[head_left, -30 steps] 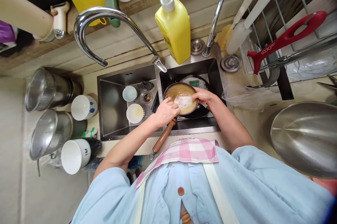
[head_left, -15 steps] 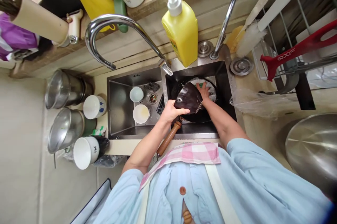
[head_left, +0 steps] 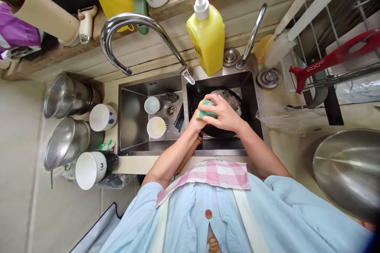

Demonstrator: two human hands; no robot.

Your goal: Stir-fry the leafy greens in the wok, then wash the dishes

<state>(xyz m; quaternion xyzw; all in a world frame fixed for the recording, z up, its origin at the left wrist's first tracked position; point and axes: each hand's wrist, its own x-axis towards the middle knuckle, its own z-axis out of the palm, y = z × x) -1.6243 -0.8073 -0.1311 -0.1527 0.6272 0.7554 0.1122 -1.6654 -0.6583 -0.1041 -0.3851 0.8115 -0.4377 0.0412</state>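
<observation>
My right hand [head_left: 224, 112] is shut on a yellow-and-green scouring sponge [head_left: 206, 109], pressing it against a dark pan [head_left: 218, 130] in the right sink basin. My left hand [head_left: 194, 123] grips the pan near where its wooden handle [head_left: 190, 153] joins, though the fingers are partly hidden. The hands and sponge cover most of the pan's inside. Under and behind the pan lies a round soapy dish [head_left: 229, 98].
The left basin [head_left: 130, 122] holds two white bowls [head_left: 156, 127], a wire scourer and a drain. A gooseneck faucet [head_left: 139, 21] arches above, beside a yellow soap pump bottle [head_left: 208, 35]. Steel pots and mugs stand left; a wire rack with brushes and a steel bowl stand right.
My right hand has gone from the soapy dish to holding the sponge against the pan. The pan has dropped from its tilted, raised position, lying lower over the dish.
</observation>
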